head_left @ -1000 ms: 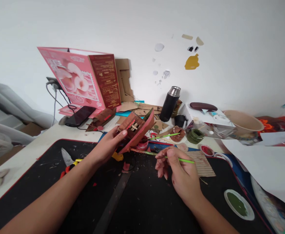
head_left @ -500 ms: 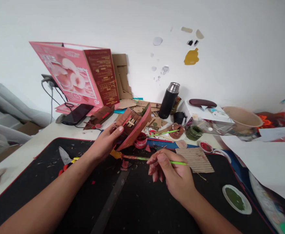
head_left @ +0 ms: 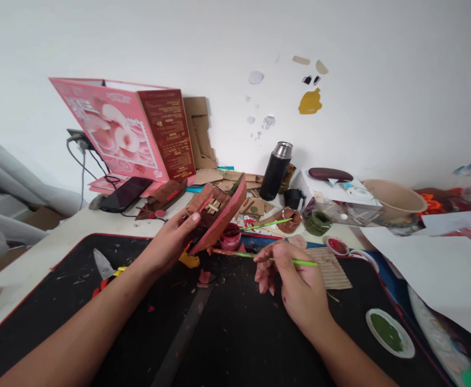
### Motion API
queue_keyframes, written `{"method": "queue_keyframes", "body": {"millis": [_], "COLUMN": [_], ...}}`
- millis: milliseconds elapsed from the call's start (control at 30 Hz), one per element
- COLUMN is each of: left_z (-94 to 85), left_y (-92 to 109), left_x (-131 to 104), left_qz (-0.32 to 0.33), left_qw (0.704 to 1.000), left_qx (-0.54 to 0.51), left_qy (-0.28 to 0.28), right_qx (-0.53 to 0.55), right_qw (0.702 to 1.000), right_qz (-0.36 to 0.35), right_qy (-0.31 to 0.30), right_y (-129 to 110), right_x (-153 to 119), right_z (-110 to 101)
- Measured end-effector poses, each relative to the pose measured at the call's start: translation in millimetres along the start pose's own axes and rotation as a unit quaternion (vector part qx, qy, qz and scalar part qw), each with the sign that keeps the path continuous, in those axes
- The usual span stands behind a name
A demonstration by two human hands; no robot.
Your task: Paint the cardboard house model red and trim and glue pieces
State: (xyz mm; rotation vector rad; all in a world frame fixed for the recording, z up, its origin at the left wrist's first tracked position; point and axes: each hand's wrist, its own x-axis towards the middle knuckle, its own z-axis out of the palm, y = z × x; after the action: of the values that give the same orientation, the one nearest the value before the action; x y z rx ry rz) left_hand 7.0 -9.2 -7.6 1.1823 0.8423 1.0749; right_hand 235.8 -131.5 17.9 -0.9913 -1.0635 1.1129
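Head view: tilted reddish-brown model boat [head_left: 220, 215]

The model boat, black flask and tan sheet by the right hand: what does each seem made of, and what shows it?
Model boat: probably painted cardboard, mostly dull reddish brown; flat, cut-looking panels suggest card, though thin wood is possible.
Black flask: likely metal with a dark coating; its silvery top shines, but the body could be plastic.
Tan sheet: corrugated cardboard, matt; parallel ridges show.

Craft desk [head_left: 73, 226] with paint jars [head_left: 318, 223]
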Motion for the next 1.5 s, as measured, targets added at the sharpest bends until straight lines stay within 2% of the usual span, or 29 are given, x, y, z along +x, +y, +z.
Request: {"method": "queue_keyframes", "body": {"millis": [267,600,933,1233,1500], "left_z": [-3.4,-4.5,-1.0,-3.0,-5.3], "left_y": [-4,-7,-2,-3,-1], "left_x": [-1,0,-1,-3,-3], "left_qz": [-0.016,-0.021,-0.033,-0.034,-0.029], "left_qw": [1.0,1.0,0.999,0.999,0.999], "left_qx": [0.001,0.006,0.02,0.022,0.029], "left_qy": [-0.01,-0.01,-0.002,-0.011,-0.019], "right_qx": [-0.01,-0.002,0.023,0.01,0.009], "right_qw": [1.0,1.0,0.991,0.996,0.993], "right_qz": [0.016,-0.014,-0.062,-0.04,-0.055], "right_qy": [-0.017,0.028,0.116,0.074,0.103], "right_y": [2,-7,-18,-16,-15], "right_x": [-3,3,14,10,15], "right_z": [3,-3,-15,-12,-19]}}
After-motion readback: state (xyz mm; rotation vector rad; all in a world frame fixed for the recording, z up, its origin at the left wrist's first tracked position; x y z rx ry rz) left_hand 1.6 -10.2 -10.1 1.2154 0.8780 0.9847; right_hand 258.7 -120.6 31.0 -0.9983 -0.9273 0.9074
